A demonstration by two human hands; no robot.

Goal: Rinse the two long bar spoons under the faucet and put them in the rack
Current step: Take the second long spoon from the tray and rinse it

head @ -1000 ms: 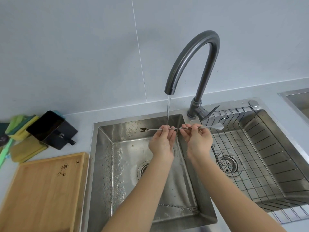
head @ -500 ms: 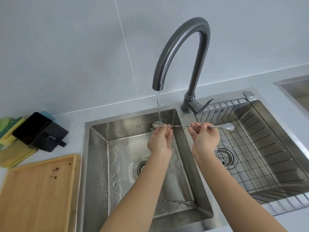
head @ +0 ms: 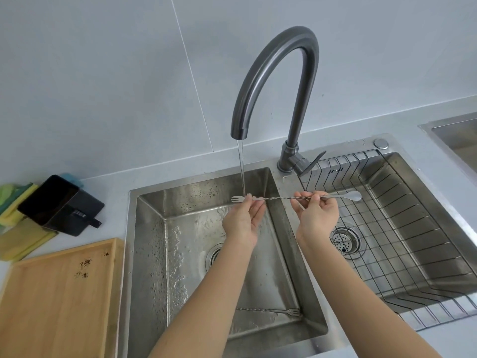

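Both hands hold one long bar spoon (head: 278,198) level over the left sink basin (head: 196,254). My left hand (head: 244,219) pinches it near its fork end, right where the water stream (head: 241,171) from the dark faucet (head: 273,81) lands. My right hand (head: 318,215) grips the twisted shaft nearer the bowl end, which reaches over the wire rack (head: 402,241) in the right basin. A second bar spoon (head: 271,310) lies flat on the left basin's floor, near the front wall, partly hidden by my left forearm.
A wooden tray (head: 56,301) with dark specks sits on the counter left of the sink. Behind it lie a black holder (head: 59,205) and yellow and green sponges (head: 15,215). Another sink's corner (head: 456,140) shows at far right.
The spoon has shifted so the water falls near its fork end, which now looks clean of the dark residue seen a second ago. My hands have spread farther apart along the shaft.
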